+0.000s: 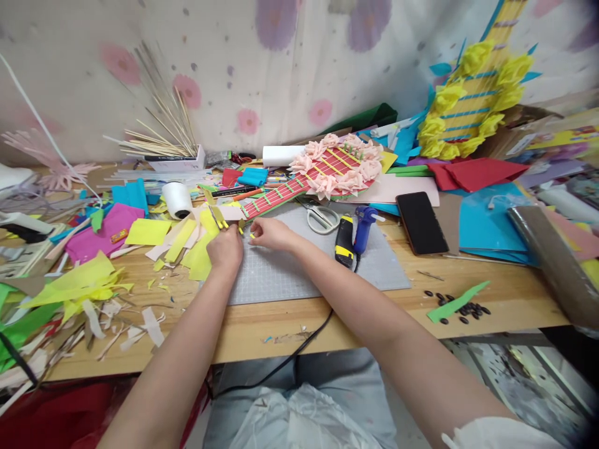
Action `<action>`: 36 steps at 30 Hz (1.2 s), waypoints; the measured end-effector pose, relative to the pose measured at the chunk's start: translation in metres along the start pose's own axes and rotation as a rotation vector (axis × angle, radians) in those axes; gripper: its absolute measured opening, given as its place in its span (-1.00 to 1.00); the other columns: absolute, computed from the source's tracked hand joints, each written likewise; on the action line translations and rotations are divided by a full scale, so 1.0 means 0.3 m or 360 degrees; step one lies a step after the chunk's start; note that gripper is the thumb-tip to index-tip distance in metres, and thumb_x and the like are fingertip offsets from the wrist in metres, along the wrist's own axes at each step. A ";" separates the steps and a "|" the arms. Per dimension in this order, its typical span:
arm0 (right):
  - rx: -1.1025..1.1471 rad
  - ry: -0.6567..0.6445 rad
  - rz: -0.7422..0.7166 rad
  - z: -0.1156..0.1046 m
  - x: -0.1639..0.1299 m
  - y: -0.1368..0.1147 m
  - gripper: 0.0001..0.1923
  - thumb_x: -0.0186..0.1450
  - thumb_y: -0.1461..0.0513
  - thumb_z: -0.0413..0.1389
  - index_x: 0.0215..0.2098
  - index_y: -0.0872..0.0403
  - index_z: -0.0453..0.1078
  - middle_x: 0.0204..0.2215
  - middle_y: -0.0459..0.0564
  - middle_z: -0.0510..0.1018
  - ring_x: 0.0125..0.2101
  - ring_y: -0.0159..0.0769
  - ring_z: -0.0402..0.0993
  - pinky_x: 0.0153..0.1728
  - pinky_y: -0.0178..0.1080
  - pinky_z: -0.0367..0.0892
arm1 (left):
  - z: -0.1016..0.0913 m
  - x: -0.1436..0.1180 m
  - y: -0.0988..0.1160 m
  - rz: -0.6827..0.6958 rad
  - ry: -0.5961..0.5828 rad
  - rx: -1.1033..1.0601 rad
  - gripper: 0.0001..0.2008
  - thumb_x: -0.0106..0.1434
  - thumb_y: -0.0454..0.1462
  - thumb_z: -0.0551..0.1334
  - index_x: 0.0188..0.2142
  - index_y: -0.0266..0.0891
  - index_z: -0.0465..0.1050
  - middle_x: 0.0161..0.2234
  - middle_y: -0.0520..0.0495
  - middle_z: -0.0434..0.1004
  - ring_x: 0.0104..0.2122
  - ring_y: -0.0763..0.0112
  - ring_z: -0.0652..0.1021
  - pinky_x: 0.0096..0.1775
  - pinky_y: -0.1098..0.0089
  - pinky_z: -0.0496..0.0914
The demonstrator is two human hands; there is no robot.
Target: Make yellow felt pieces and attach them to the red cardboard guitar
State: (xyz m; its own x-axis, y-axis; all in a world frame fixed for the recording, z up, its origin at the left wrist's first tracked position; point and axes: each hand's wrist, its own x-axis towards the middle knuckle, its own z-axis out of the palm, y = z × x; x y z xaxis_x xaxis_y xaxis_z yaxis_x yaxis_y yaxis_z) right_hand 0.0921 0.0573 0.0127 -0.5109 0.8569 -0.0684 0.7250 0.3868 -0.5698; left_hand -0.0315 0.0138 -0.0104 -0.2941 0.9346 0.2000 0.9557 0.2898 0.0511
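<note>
My left hand (225, 247) rests on the grey cutting mat (299, 274), fingers pinched on small yellow paper pieces (219, 217) at the end of the pink paper guitar's neck (276, 198). My right hand (270, 233) sits just right of it, fingertips closed on a tiny yellow strip (252, 236). The guitar's round body (337, 167), trimmed with pale pink paper flowers, lies beyond the mat.
Scissors (322, 218), a blue glue gun (363, 226) and a black-yellow tool (344, 242) lie on the mat's far right. A black phone (421, 222), seeds (461, 307), a green strip (456, 302), a white roll (176, 199), sticks (163, 134) and paper scraps (88, 280) crowd the wooden table.
</note>
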 end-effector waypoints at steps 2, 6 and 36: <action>-0.0010 -0.0005 -0.0093 -0.007 -0.017 0.017 -0.74 0.06 0.24 0.17 -0.26 0.07 0.36 -0.37 -0.13 0.53 -0.37 -0.42 0.40 -0.41 -0.41 0.16 | 0.002 0.000 0.000 -0.0005 0.0019 0.0002 -0.64 0.27 -0.20 -0.13 -0.18 -0.19 0.41 -0.32 -0.20 0.51 -0.36 0.25 0.52 -0.40 0.38 0.23; -0.0094 0.0078 -0.0179 -0.006 -0.026 0.019 -0.80 0.07 0.24 0.17 -0.30 0.06 0.37 -0.43 -0.14 0.52 -0.39 -0.42 0.37 -0.43 -0.40 0.11 | 0.001 -0.001 0.000 -0.0006 0.0027 0.0002 -0.64 0.27 -0.21 -0.13 -0.19 -0.18 0.41 -0.33 -0.20 0.52 -0.36 0.23 0.52 -0.42 0.37 0.22; -0.0292 0.0242 -0.0021 0.035 0.029 -0.007 -0.80 0.20 0.09 0.05 -0.29 -0.01 0.38 -0.29 -0.08 0.54 -0.27 -0.31 0.42 -0.34 -0.34 0.17 | 0.002 0.002 -0.005 0.0021 0.0033 0.0010 -0.66 0.27 -0.21 -0.11 -0.20 -0.19 0.41 -0.35 -0.18 0.51 -0.38 0.24 0.52 -0.44 0.37 0.20</action>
State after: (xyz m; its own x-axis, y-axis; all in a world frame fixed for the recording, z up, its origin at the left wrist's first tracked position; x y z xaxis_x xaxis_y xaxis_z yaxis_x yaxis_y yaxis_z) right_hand 0.0813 0.0603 0.0047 -0.4554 0.8875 0.0701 0.7978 0.4418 -0.4103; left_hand -0.0330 0.0140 -0.0109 -0.2809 0.9340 0.2207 0.9595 0.2787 0.0418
